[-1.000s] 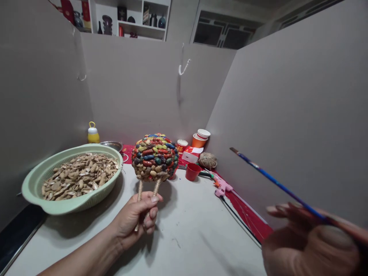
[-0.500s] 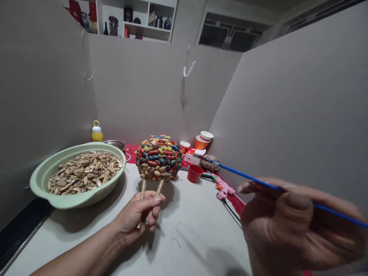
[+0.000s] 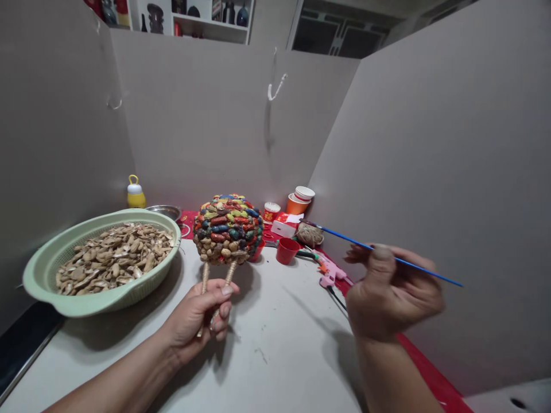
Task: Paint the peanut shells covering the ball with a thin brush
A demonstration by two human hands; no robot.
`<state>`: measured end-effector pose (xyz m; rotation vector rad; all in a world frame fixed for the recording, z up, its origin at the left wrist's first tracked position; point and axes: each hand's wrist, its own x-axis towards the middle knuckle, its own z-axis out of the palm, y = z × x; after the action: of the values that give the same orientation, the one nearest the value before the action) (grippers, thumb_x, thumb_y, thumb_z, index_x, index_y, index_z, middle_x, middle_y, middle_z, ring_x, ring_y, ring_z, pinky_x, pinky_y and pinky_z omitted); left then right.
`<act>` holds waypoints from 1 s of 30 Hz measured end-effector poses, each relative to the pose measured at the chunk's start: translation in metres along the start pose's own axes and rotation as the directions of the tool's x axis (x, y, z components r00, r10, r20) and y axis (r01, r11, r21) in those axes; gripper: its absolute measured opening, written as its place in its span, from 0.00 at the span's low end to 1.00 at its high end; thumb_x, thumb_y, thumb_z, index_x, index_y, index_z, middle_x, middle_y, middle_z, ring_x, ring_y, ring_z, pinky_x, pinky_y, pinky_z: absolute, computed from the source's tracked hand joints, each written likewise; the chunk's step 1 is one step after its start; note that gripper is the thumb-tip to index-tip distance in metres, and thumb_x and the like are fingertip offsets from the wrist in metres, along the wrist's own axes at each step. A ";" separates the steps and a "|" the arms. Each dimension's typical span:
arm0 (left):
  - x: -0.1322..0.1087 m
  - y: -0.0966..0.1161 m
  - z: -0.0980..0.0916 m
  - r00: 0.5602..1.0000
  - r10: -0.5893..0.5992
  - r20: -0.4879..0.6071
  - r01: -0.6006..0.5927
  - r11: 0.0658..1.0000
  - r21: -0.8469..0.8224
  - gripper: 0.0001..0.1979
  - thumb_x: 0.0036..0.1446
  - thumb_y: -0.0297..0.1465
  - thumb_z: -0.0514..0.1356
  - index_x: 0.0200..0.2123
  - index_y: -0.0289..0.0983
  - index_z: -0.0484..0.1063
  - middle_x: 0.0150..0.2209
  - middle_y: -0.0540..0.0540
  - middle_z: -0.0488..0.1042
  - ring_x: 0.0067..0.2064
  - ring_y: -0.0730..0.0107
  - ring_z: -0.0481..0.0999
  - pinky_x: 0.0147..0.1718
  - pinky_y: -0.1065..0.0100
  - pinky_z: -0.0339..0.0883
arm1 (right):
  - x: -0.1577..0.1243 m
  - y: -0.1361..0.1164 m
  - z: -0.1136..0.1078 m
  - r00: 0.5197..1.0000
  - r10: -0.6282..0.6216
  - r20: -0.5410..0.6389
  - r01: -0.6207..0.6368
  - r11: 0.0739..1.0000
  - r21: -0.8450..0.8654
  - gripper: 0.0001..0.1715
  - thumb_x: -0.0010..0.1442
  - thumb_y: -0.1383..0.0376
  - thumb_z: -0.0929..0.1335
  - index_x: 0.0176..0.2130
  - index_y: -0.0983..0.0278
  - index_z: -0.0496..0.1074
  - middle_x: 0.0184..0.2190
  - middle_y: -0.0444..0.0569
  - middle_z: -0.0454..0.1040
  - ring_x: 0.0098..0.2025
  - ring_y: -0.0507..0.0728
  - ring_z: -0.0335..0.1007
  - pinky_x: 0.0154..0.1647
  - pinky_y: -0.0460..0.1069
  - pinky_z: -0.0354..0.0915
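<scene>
My left hand is closed around two rope-wrapped sticks that carry a rounded craft piece covered in peanut shells. Its upper rows are painted red, blue, yellow and green, while the lowest rows keep a bare shell colour. Between the thumb and fingers of my right hand is a thin blue paintbrush, its dark bristles pointing left, apart from the craft piece. Two small red cups stand beyond: one red cup in plain view, another partly hidden behind the craft piece.
At left sits a green colander of peanut shells. A yellow bottle and a metal bowl are behind it. Paper cups, a twine ball and a pink glue gun line the right back. Grey panels surround the white table.
My right hand has moved away from the camera, taking the paintbrush with it. The view has shifted slightly, and the second red cup now shows beside the craft piece. My left hand keeps its grip.
</scene>
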<state>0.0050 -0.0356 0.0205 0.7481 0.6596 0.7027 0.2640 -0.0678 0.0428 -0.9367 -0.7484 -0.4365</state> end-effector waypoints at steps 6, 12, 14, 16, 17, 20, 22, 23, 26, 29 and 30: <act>-0.002 0.004 0.003 0.997 0.071 -0.037 -0.069 0.997 0.043 0.25 0.38 0.41 0.79 0.34 0.34 0.76 0.16 0.58 0.67 0.15 0.84 0.56 0.15 0.77 0.52 | -0.004 0.021 0.006 0.984 0.118 0.135 -0.112 0.993 -0.049 0.27 0.57 0.42 0.75 0.34 0.63 0.74 0.24 0.45 0.76 0.23 0.54 0.74 0.26 0.49 0.72; -0.002 0.003 0.004 0.997 0.062 -0.043 -0.061 0.998 0.024 0.26 0.37 0.41 0.80 0.34 0.34 0.75 0.15 0.60 0.66 0.15 0.84 0.55 0.15 0.77 0.51 | -0.014 0.028 0.009 0.950 0.206 0.234 -0.198 0.978 -0.060 0.29 0.57 0.41 0.74 0.36 0.64 0.75 0.24 0.46 0.77 0.22 0.54 0.73 0.25 0.49 0.71; -0.001 0.003 0.003 0.997 0.059 -0.040 -0.059 0.998 0.015 0.25 0.38 0.41 0.79 0.34 0.35 0.75 0.15 0.59 0.66 0.15 0.84 0.55 0.15 0.77 0.50 | -0.018 0.030 0.010 0.946 0.215 0.242 -0.209 0.977 -0.051 0.29 0.56 0.41 0.75 0.37 0.63 0.75 0.24 0.47 0.77 0.23 0.54 0.75 0.26 0.49 0.71; -0.001 0.002 0.002 0.998 0.058 -0.038 -0.058 0.998 0.009 0.23 0.40 0.40 0.79 0.34 0.35 0.75 0.16 0.59 0.66 0.15 0.84 0.55 0.15 0.76 0.50 | -0.021 0.031 0.010 0.943 0.218 0.251 -0.216 0.976 -0.039 0.29 0.55 0.41 0.75 0.37 0.63 0.74 0.24 0.46 0.77 0.23 0.54 0.75 0.27 0.49 0.71; -0.001 0.002 0.001 0.998 0.056 -0.036 -0.056 0.998 0.005 0.23 0.41 0.40 0.78 0.34 0.35 0.75 0.16 0.59 0.66 0.15 0.84 0.55 0.16 0.76 0.50 | -0.022 0.031 0.010 0.942 0.218 0.256 -0.217 0.976 -0.034 0.29 0.55 0.41 0.76 0.36 0.63 0.75 0.24 0.46 0.77 0.22 0.54 0.74 0.27 0.49 0.72; -0.002 0.001 0.000 0.998 0.053 -0.025 -0.053 0.999 -0.007 0.20 0.42 0.39 0.77 0.34 0.36 0.75 0.16 0.59 0.65 0.15 0.83 0.55 0.16 0.76 0.48 | -0.025 0.031 0.010 0.940 0.213 0.268 -0.215 0.976 -0.024 0.28 0.55 0.42 0.76 0.36 0.63 0.75 0.25 0.45 0.77 0.22 0.53 0.73 0.28 0.49 0.72; -0.002 0.000 0.000 0.998 0.052 -0.019 -0.053 0.998 -0.018 0.20 0.42 0.39 0.77 0.34 0.36 0.75 0.16 0.59 0.65 0.15 0.83 0.54 0.15 0.76 0.48 | -0.026 0.030 0.011 0.937 0.209 0.279 -0.211 0.977 -0.024 0.27 0.55 0.42 0.76 0.36 0.63 0.75 0.24 0.45 0.77 0.22 0.53 0.73 0.28 0.49 0.72; -0.002 0.000 0.000 0.999 0.050 -0.019 -0.050 0.999 -0.019 0.21 0.42 0.39 0.78 0.34 0.36 0.75 0.16 0.59 0.66 0.15 0.83 0.54 0.15 0.76 0.48 | -0.026 0.030 0.011 0.936 0.207 0.284 -0.209 0.978 -0.025 0.27 0.55 0.42 0.76 0.35 0.63 0.75 0.24 0.45 0.77 0.22 0.53 0.73 0.28 0.49 0.72; -0.002 0.001 0.001 0.998 0.050 -0.034 -0.050 0.999 -0.013 0.23 0.41 0.40 0.78 0.35 0.35 0.75 0.16 0.59 0.67 0.15 0.83 0.55 0.15 0.76 0.51 | -0.026 0.029 0.013 0.931 0.202 0.304 -0.202 0.979 -0.032 0.27 0.56 0.42 0.75 0.35 0.63 0.75 0.24 0.46 0.78 0.22 0.54 0.73 0.27 0.50 0.72; -0.001 0.002 0.002 0.997 0.063 -0.048 -0.063 0.998 0.000 0.24 0.39 0.41 0.79 0.34 0.35 0.75 0.15 0.59 0.66 0.15 0.84 0.55 0.15 0.76 0.52 | -0.027 0.027 0.013 0.927 0.199 0.319 -0.198 0.980 -0.035 0.26 0.57 0.43 0.75 0.35 0.63 0.75 0.25 0.46 0.78 0.22 0.54 0.74 0.27 0.50 0.72; -0.001 0.002 0.002 0.996 0.066 -0.052 -0.066 0.998 0.004 0.25 0.38 0.42 0.79 0.34 0.35 0.75 0.15 0.59 0.66 0.15 0.84 0.55 0.15 0.76 0.52 | -0.027 0.027 0.013 0.926 0.198 0.321 -0.197 0.980 -0.034 0.26 0.57 0.43 0.75 0.35 0.63 0.75 0.24 0.46 0.77 0.22 0.54 0.74 0.28 0.50 0.73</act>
<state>0.0051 -0.0356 0.0237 0.7584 0.6858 0.7841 0.2576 -0.0417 0.0130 -1.0880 -0.9393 -0.1048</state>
